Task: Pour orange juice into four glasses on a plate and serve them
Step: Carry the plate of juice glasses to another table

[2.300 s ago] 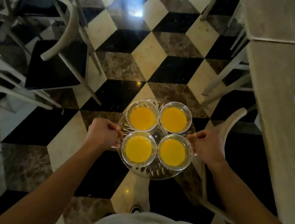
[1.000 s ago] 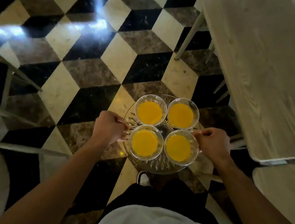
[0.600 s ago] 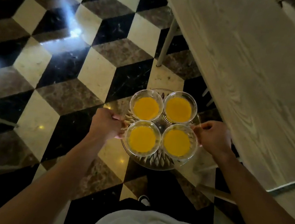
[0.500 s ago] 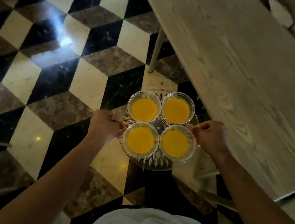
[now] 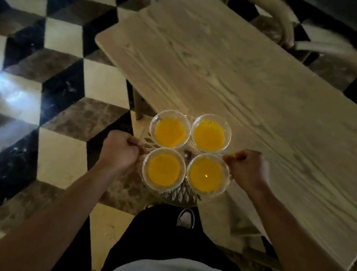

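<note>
The plate (image 5: 182, 196) was clear cut glass, its leaf-shaped facets catching light at the rim toward 6 o'clock. The four glasses (image 5: 170, 129) on it were smooth transparent glass, the orange juice (image 5: 206, 175) inside opaque with a small glint on the one at 4 o'clock. The table (image 5: 261, 97), at 1 o'clock from the plate, was pale matt wood with open grain. The floor (image 5: 68, 83) at 9 o'clock looked like polished marble tile, glossy and veined
</note>
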`<state>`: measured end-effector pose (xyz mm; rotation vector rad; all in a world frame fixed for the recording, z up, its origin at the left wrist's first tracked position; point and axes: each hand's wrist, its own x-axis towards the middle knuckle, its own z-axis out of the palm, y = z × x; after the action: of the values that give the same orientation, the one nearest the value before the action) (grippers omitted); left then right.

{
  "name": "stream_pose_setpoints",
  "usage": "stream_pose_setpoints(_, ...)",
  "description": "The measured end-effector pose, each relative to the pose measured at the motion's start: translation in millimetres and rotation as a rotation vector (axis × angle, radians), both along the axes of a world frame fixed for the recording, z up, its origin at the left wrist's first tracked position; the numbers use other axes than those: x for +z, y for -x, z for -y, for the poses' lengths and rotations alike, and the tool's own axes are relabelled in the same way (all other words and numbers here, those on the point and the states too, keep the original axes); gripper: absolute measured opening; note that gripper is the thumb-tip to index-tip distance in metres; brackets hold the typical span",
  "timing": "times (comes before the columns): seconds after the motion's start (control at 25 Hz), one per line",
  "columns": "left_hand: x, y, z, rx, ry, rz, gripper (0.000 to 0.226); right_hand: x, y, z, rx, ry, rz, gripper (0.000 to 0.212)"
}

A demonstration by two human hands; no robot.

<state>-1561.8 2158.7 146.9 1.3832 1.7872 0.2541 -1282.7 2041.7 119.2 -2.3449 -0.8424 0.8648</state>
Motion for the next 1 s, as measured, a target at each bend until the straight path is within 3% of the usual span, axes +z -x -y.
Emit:
stream_pose_setpoints(0.44,-12,-141,-189,-0.35,0.154,0.076,0.014,-4,-56,-81,-0.534,0.019,-0.054,0.018)
stream_pose_setpoints(0.68,-20,-204,-265,-0.62,0.104,0.041,0.026,-9,-67,-122,-0.697,0.062,-0.025,0.023)
stream_pose_setpoints(1.0,-45,-272,-315,-0.736,0.118,-0.006,0.027,-28,-95,-157,-0.839,0.066,-0.053,0.027)
